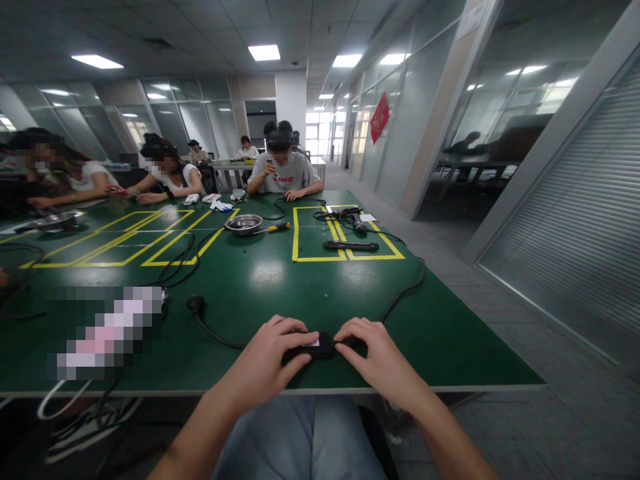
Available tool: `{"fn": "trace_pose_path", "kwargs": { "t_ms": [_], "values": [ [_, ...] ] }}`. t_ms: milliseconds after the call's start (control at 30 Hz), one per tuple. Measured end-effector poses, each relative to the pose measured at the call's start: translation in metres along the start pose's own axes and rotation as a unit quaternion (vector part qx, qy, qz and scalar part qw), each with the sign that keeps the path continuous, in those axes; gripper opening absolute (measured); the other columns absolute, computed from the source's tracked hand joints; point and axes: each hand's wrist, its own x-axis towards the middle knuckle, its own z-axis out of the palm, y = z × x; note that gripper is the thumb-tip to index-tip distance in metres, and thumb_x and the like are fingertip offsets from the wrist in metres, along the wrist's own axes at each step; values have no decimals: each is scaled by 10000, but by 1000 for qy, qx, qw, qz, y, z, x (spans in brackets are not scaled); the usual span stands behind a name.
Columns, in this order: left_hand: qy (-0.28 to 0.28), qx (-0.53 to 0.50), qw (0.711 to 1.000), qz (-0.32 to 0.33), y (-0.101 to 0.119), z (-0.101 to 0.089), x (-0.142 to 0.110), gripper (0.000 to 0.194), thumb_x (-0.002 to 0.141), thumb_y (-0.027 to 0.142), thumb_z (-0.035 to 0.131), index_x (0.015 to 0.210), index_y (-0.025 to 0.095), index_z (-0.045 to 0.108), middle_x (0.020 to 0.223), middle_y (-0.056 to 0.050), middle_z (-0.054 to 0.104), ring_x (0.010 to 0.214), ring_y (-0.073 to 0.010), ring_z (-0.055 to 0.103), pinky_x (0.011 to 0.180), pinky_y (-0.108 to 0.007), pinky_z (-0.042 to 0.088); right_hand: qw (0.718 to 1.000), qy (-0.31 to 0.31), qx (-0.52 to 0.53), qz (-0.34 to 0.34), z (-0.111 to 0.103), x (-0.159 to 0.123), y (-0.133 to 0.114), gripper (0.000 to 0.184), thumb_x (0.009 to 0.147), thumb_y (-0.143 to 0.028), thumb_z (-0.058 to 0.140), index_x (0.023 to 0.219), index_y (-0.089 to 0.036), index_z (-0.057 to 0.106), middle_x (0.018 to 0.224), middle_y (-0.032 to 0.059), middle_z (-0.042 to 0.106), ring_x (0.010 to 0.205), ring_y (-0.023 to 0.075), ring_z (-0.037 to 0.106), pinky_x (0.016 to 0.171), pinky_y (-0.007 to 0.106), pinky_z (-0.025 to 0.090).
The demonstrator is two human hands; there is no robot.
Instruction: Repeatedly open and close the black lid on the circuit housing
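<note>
Close to the table's front edge, a black power adapter with a white label lies flat. My left hand is closed around its left part, with the thumb along the near side. At the adapter's right end my right hand pinches a black cable, which runs off to the right and back. My fingers hide whether the cable's end sits in the adapter. From the left side a second black cord leads to a mains plug lying on the table.
On the green table are a metal bowl, a screwdriver, a black bar-shaped item and tangled cables within yellow tape. A blurred pinkish object lies left. Opposite sits a person; others sit left.
</note>
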Motion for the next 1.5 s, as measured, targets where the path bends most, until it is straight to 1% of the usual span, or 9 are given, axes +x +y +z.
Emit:
{"fn": "trace_pose_path", "kwargs": {
  "t_ms": [400, 533, 700, 900, 1000, 1100, 1300, 1433, 1500],
  "values": [
    [29, 151, 988, 30, -3, 9, -6, 356, 1077, 265, 684, 1426, 308, 737, 1307, -98, 779, 1175, -293, 654, 968, -466, 543, 1000, 4, -7, -1, -2, 6, 2, 80, 990, -190, 741, 999, -260, 778, 1031, 23, 807, 1007, 249, 706, 939, 421, 471],
    [40, 89, 995, 30, -5, 8, -3, 325, 1093, 271, 651, 1400, 317, 746, 1301, -78, 787, 1160, -272, 671, 956, -426, 550, 1000, 7, -13, 0, -3, 5, 2, 101, 983, -163, 753, 991, -262, 768, 1030, 8, 804, 1012, 246, 701, 936, 416, 460],
    [156, 124, 972, -122, -16, 6, 11, 322, 1038, 251, 701, 1357, 269, 730, 1267, -93, 798, 1179, -325, 677, 1015, -508, 529, 999, 13, -40, 1, -6, 3, -5, 106, 981, -161, 748, 1009, -262, 760, 1002, 7, 792, 984, 241, 713, 934, 425, 441],
    [144, 150, 969, -131, -20, 8, 10, 146, 1034, 232, 679, 1127, 247, 791, 1180, -94, 799, 1146, -322, 684, 980, -485, 552, 997, 6, -80, -1, 1, 3, -22, 339, 905, -239, 866, 1219, -262, 740, 1018, 18, 750, 1003, 263, 701, 964, 456, 451],
    [139, 144, 977, -70, -16, 9, -3, 185, 1064, 262, 634, 1167, 219, 783, 1170, -110, 763, 1077, -291, 695, 941, -438, 572, 996, 0, -85, -3, 8, 3, -25, 306, 933, -234, 854, 1220, -250, 751, 1081, 43, 742, 1066, 276, 685, 939, 436, 476],
    [76, 118, 990, -31, -14, 7, -14, 220, 1049, 304, 686, 1237, 227, 768, 1135, -88, 771, 1026, -271, 721, 912, -399, 584, 997, -2, -75, 0, 12, 2, -24, 324, 947, -223, 855, 1253, -264, 756, 1091, 43, 736, 1072, 271, 682, 924, 422, 487],
    [21, 92, 994, -59, -16, 4, -16, 272, 1028, 374, 756, 1282, 278, 770, 1190, -52, 817, 1028, -270, 777, 879, -364, 574, 998, -3, -63, 26, 11, 2, -23, 331, 918, -237, 898, 1223, -314, 792, 1047, 23, 727, 1042, 270, 696, 937, 424, 486],
    [40, 65, 995, -66, -15, 3, -18, 287, 1034, 373, 731, 1303, 272, 753, 1192, -59, 812, 1022, -266, 772, 876, -357, 565, 999, 9, -43, 21, 8, 0, -23, 369, 913, -237, 880, 1254, -322, 768, 1073, 20, 716, 1034, 267, 693, 940, 418, 483],
    [63, 36, 995, -71, -15, 2, -19, 215, 1061, 334, 660, 1228, 237, 755, 1063, -57, 799, 936, -238, 753, 836, -339, 558, 1000, 26, -15, 9, 5, -1, -20, 254, 951, -250, 808, 1195, -297, 756, 1076, 24, 720, 1009, 258, 698, 936, 414, 484]
  ]
}}
